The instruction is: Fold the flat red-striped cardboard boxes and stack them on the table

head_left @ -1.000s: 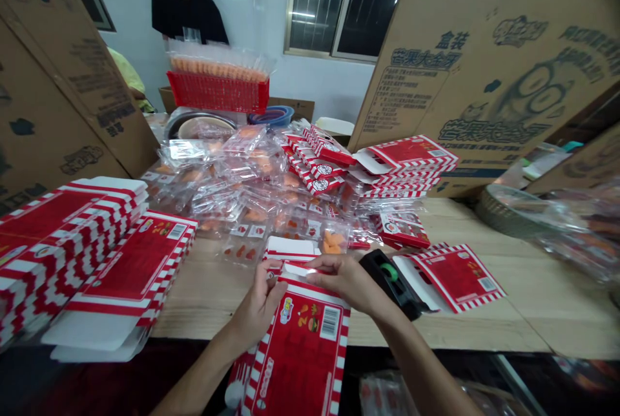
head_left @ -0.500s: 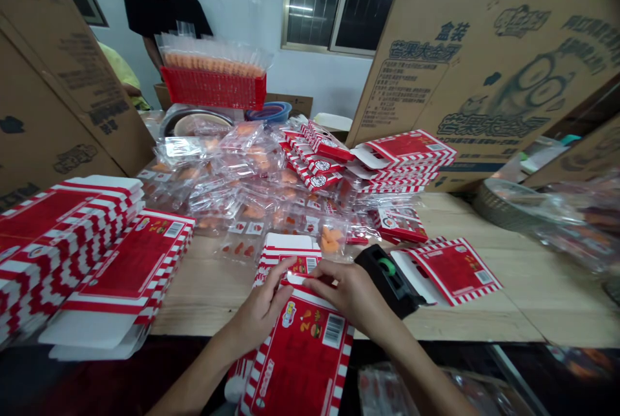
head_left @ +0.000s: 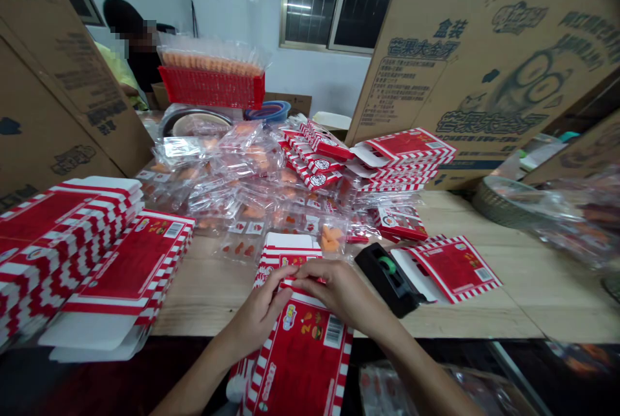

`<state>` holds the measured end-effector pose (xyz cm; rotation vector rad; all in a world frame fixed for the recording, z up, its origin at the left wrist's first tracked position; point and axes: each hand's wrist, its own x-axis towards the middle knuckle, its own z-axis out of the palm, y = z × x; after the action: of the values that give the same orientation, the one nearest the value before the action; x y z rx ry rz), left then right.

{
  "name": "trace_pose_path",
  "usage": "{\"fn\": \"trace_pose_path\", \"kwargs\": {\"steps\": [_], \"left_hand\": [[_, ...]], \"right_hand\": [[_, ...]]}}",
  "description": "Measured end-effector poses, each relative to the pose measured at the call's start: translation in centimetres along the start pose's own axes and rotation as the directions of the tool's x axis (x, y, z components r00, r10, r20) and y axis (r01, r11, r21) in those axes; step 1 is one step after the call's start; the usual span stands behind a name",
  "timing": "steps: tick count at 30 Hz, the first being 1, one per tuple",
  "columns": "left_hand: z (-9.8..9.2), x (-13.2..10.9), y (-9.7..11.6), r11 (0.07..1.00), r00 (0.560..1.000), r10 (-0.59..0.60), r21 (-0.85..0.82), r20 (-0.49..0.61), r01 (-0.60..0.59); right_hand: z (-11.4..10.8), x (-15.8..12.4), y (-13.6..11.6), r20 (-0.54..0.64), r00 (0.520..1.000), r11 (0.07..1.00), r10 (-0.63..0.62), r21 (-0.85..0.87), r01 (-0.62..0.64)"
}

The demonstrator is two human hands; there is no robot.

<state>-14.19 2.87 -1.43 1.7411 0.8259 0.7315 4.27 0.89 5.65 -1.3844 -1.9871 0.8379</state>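
A red and white striped carton (head_left: 305, 358) lies tilted at the table's front edge, its printed side facing me. Both hands meet at its far end. My left hand (head_left: 265, 305) is closed on the carton's end from the left, thumb and forefinger pinched there. From the right, my right hand (head_left: 334, 283) grips the same end with bent fingers, its fingertips touching the left ones. The flap between the fingers is mostly covered. Beyond the hands lies a stack of flat cartons (head_left: 293, 243). Right of my right hand stands a black tape dispenser (head_left: 392, 280) with green tape.
Tall stacks of flat cartons (head_left: 72, 228) stand at left. Clear bags of orange pieces (head_left: 242, 170) are heaped centrally, beside filled cartons (head_left: 402, 151). An open carton (head_left: 458, 267) lies at right. Large cardboard boxes (head_left: 436, 80) flank the table. Behind a red basket (head_left: 213, 86) are other people.
My fingers have closed together over the carton's end, covering the white flap that showed between them. In the background, a person in black has bent down to the left.
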Motion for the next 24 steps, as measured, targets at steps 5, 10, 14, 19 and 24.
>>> {"fn": "trace_pose_path", "kwargs": {"steps": [5,10,14,19,24], "left_hand": [[-0.3,-0.4,-0.6,0.992,0.99,-0.084,-0.105,-0.111,0.073],[0.0,-0.3,-0.6,0.995,0.988,-0.061,-0.093,-0.143,0.048],[0.4,-0.5,-0.5,0.997,0.991,-0.036,-0.072,-0.13,0.026],[0.8,-0.6,-0.6,0.996,0.988,-0.048,-0.085,-0.144,0.036],[1.3,-0.6,-0.5,0.983,0.98,-0.072,-0.177,-0.185,0.038]], "right_hand": [[-1.2,-1.8,2.0,0.086,0.983,0.941,0.164,0.286,-0.182],[-0.3,-3.1,3.7,-0.003,0.952,0.84,0.307,0.471,-0.269],[0.0,-4.3,3.6,0.05,0.957,0.819,0.285,0.507,-0.27],[0.1,-6.2,3.3,0.102,0.97,0.787,0.221,0.569,-0.239],[2.3,-6.9,3.6,-0.096,0.957,0.84,0.275,0.509,-0.191]]}}
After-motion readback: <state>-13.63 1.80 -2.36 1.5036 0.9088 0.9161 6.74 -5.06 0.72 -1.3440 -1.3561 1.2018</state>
